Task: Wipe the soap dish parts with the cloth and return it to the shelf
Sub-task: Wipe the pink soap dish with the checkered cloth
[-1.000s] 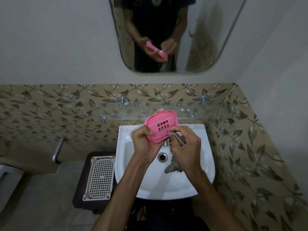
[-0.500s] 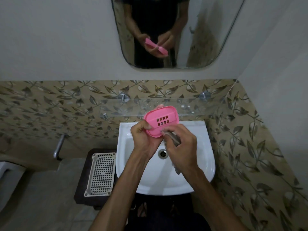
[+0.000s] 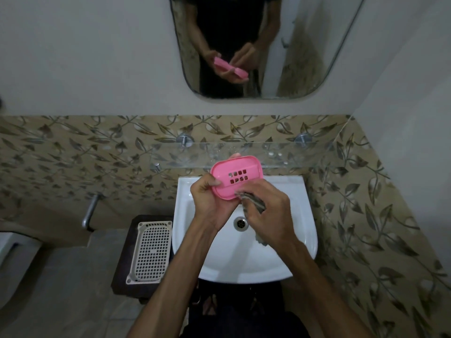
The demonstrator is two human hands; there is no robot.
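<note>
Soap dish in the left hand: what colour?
Pink, with slots in its base. The soap dish shows best in the head view, directly rather than in the mirror.

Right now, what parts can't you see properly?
Head view only:
- Cloth: mostly bunched inside the right hand.
- Pink soap dish: near edge covered by the left hand and the cloth.
- Tap: hidden behind the dish.
- White grid tray: dirt too small to tell.

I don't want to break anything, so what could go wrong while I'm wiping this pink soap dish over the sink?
The left hand pinches only the pink soap dish's edge, so cloth pressure from the right hand could knock it into the sink. The glass shelf sits just behind; swinging up might hit it.
</note>
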